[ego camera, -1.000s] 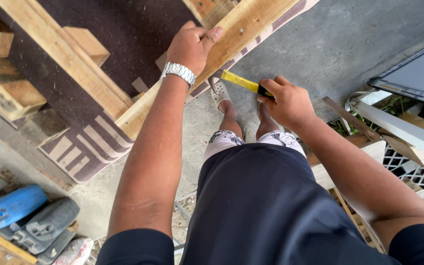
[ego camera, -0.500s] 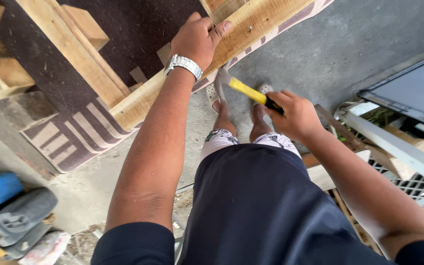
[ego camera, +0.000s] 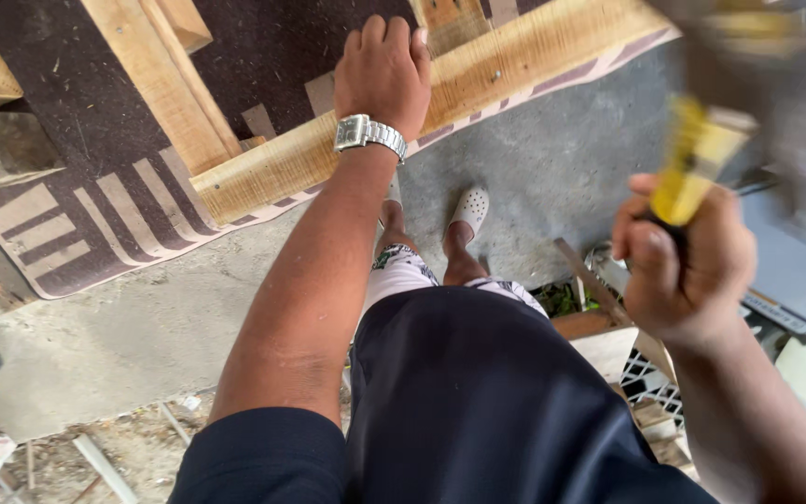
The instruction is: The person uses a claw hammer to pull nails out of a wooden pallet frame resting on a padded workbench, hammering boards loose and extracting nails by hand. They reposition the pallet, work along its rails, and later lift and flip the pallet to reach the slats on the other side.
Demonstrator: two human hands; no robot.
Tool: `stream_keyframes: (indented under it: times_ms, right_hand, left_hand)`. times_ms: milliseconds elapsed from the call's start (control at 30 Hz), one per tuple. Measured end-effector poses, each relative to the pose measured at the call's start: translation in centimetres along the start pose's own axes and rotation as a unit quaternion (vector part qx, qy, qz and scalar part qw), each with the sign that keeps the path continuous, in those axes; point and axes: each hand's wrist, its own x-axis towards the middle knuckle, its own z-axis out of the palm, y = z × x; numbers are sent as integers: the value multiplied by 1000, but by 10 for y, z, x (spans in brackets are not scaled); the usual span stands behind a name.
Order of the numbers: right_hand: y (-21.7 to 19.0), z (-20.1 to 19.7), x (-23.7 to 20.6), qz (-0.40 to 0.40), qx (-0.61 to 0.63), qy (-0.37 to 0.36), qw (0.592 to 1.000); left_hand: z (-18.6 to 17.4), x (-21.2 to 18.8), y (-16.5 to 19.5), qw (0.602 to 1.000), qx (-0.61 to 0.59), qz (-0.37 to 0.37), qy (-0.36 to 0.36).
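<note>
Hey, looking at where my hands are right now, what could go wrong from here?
1. The left hand lies flat on the wooden beam; if the tool comes down there, the fingers could be struck.
2. The right hand holds a yellow-handled tool raised and blurred with motion; a loose grip might let it slip.
3. Both feet in perforated white shoes stand just below the beam's edge, so a dropped tool or shifting wood could land on them.

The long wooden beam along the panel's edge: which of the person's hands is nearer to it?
Left. The left hand rests flat on the wooden beam, touching it. The right hand is raised well off to the side, gripping a yellow-handled tool that is blurred.
</note>
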Motion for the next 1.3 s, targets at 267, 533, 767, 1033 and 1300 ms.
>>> stream_keyframes:
  times_ms: [267,533,767,1033,1300]
  right_hand:
    - [27,27,31,181,-260,-137,939]
    - [12,-18,28,-64,132,57,988]
    - [28,7,51,245,-333,-141,900]
    - [37,7,45,-108,-274,-39,955]
    - [-21,-5,49,32,93,26,995]
  left_hand:
    - [-2,4,-1,999,-2,-30,-20]
    - [-7,8,-3,999,16,-37,-27]
    - [-15,13,1,998,1,-49,-32]
    - [-16,12,-3,995,-12,-65,-76]
    - [-15,10,-2,998,-7,-56,-28]
